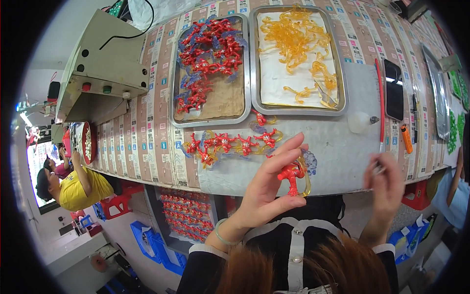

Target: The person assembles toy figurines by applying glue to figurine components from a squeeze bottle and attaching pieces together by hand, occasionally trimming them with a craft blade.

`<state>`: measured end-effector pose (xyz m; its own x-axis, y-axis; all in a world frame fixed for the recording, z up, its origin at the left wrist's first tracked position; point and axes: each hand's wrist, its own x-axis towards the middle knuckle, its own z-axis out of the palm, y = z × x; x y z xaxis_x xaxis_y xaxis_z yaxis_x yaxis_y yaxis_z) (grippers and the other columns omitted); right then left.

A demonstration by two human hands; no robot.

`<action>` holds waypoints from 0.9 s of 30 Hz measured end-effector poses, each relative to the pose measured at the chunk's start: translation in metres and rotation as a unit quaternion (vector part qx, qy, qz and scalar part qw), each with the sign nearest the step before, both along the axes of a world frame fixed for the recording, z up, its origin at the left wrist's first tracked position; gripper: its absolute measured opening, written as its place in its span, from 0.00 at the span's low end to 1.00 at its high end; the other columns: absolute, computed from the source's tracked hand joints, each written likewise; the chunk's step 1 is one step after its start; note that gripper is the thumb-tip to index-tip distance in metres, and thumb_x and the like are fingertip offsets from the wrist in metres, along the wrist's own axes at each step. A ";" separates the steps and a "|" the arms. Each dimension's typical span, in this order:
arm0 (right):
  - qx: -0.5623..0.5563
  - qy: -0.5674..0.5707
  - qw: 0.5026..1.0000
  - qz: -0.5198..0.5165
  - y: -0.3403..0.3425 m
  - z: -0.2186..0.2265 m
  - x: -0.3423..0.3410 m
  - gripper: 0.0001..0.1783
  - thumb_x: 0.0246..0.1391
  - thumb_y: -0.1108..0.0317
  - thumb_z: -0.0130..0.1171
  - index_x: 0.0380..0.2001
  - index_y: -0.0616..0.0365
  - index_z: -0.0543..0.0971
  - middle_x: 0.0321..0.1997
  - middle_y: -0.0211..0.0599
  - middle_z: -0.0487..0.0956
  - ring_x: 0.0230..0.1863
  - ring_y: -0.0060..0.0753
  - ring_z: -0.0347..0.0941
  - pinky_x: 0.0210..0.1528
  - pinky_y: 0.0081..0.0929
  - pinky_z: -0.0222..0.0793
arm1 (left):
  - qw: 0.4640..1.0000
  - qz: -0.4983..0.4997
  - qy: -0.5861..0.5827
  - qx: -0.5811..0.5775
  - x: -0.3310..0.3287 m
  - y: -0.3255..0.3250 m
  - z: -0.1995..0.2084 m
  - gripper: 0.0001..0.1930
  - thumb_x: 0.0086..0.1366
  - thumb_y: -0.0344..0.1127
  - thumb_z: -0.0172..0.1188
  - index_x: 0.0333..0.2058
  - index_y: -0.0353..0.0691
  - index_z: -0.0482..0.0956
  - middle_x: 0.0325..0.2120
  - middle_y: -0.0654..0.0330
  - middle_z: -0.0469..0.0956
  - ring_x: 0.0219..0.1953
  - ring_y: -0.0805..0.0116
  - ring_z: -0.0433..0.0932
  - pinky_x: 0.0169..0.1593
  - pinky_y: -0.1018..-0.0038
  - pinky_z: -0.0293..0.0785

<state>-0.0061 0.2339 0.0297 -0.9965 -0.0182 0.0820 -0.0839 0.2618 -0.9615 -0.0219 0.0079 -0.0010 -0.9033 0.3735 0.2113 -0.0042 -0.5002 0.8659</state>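
Observation:
My left hand (pixel 269 186), fingers and thumb closed, grips a red toy figure (pixel 292 175) near the table's front edge. Translucent yellow and blue pieces show on the figure's right side. To the right, apart from it, my right hand (pixel 386 182) is raised with its fingers curled. A small greyish thing shows at those fingertips, too blurred to name. Beyond my left hand lies a loose row of red figures (pixel 221 142) with yellow and blue translucent parts, on a grey mat (pixel 235 181).
Two metal trays stand at the back: one (pixel 247 73) holds red-and-blue figures, the other (pixel 342 93) yellow translucent pieces. Right of them are a white squeeze bottle (pixel 361 121), red rod (pixel 380 98), phone (pixel 393 90) and orange cutter (pixel 406 139). A metal machine (pixel 107 59) stands left; a person (pixel 85 186) sits beyond.

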 end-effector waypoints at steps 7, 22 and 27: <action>0.159 0.120 0.963 0.184 -0.042 0.009 -0.012 0.16 0.36 0.74 0.59 0.34 0.60 0.73 0.25 0.36 0.73 0.22 0.35 0.70 0.21 0.24 0.64 | 0.990 0.064 0.051 -0.117 0.006 -0.004 0.002 0.32 0.44 0.25 0.62 0.50 0.40 0.59 0.55 0.48 0.49 0.57 0.58 0.52 0.55 0.68 0.51; 0.235 0.151 0.936 0.214 -0.051 0.012 -0.019 0.15 0.33 0.71 0.60 0.31 0.56 0.73 0.20 0.30 0.69 0.18 0.29 0.67 0.19 0.23 0.62 | 0.973 0.101 0.042 -0.201 0.008 -0.009 0.007 0.29 0.45 0.28 0.62 0.48 0.40 0.63 0.54 0.47 0.54 0.55 0.55 0.56 0.54 0.66 0.53; 0.232 0.148 0.932 0.236 -0.050 0.011 -0.018 0.15 0.33 0.71 0.60 0.31 0.56 0.73 0.21 0.29 0.69 0.18 0.28 0.67 0.18 0.22 0.61 | 0.971 0.097 0.054 -0.214 0.006 -0.010 0.007 0.28 0.45 0.28 0.61 0.48 0.40 0.63 0.54 0.47 0.54 0.55 0.55 0.56 0.54 0.66 0.53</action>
<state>-0.0241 0.1839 0.0404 -0.8033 -0.5509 0.2264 -0.5391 0.5110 -0.6695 -0.0156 -0.0018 0.0056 -0.9468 0.2721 0.1716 0.1561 -0.0778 0.9847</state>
